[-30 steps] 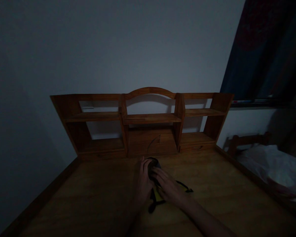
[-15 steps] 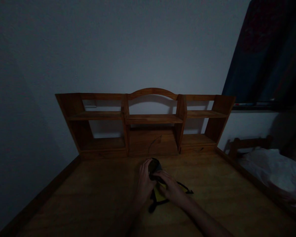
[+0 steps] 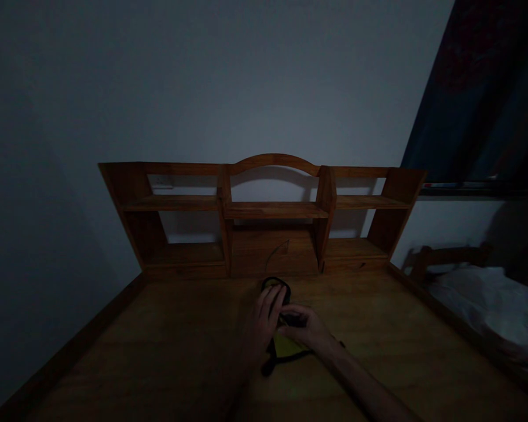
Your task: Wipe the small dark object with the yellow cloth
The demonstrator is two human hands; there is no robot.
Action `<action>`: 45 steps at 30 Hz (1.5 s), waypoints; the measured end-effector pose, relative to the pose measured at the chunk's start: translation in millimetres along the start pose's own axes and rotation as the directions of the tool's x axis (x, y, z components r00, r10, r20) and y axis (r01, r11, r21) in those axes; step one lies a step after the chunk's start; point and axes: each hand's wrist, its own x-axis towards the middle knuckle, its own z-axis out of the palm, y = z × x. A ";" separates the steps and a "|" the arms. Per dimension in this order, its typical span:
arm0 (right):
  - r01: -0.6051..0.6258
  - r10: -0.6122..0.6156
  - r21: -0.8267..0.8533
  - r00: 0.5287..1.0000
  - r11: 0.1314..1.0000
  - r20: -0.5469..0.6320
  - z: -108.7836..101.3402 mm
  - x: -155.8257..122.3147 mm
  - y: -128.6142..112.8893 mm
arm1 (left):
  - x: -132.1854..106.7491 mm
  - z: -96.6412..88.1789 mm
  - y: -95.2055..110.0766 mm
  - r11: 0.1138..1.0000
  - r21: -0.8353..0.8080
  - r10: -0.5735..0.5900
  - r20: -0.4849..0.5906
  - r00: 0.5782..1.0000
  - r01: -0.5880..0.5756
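Note:
A yellow fabric piece with black edging lies on the wooden desktop, partly hidden by my hands. Its far end shows as a rounded black rim with yellow inside, just past my left fingertips. Across that far part rests my left hand, fingers stretched out and pressing on it. My right hand is curled beside it, thumb and fingers closing round a dark part of the piece. A black rounded end sticks out at the near left corner. The dim light hides finer detail.
A wooden desk shelf with several compartments stands at the back against the pale wall. Raised side rails edge the desktop. To the right are a white plastic bag, a wooden chair back and a dark curtain.
The dark rounded part held up between my hands has gone down, and the yellow inside of the far rim shows. My left hand has moved over the top; my right fingers have curled more.

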 end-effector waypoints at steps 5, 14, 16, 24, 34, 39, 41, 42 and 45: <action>0.106 -0.125 -0.266 0.991 0.958 -0.055 10.8 -6.1 -7.2 | 0.6 -1.4 1.0 0.998 0.004 -0.055 0.014 0.998 0.055; 0.456 -0.422 -0.634 0.880 0.625 0.218 6.2 -14.8 -14.7 | 1.2 7.8 0.2 0.937 -0.294 -0.194 0.006 0.981 0.188; 0.475 -0.440 -0.685 0.864 0.552 0.244 4.4 -16.0 -14.2 | 3.6 8.8 0.2 0.907 -0.366 -0.219 0.007 0.976 0.206; 0.563 -0.333 -0.817 0.799 0.123 0.500 -24.4 -16.4 -18.8 | 13.3 -2.0 -4.5 0.770 -0.590 -0.172 0.173 0.970 0.242; 0.568 -0.378 -0.746 0.813 0.348 0.443 -28.9 -6.2 -17.9 | 10.0 -1.3 -8.8 0.851 -0.454 -0.243 0.105 0.964 0.264; 0.412 -0.404 -0.583 0.902 0.701 0.151 -15.3 -5.7 -17.7 | 9.1 -5.4 -5.9 0.892 -0.366 -0.275 0.027 0.961 0.266; 0.380 -0.402 -0.520 0.913 0.765 0.076 -9.6 -5.4 -16.9 | 8.4 -4.7 -7.6 0.888 -0.349 -0.318 0.006 0.948 0.299; 0.376 -0.395 -0.503 0.916 0.778 0.074 -7.4 -5.2 -16.4 | 7.9 -4.1 -8.7 0.886 -0.341 -0.332 0.004 0.943 0.313; 0.396 -0.377 -0.482 0.915 0.782 0.141 -3.7 -5.1 -15.3 | 6.8 -4.2 -10.6 0.900 -0.299 -0.325 0.021 0.945 0.317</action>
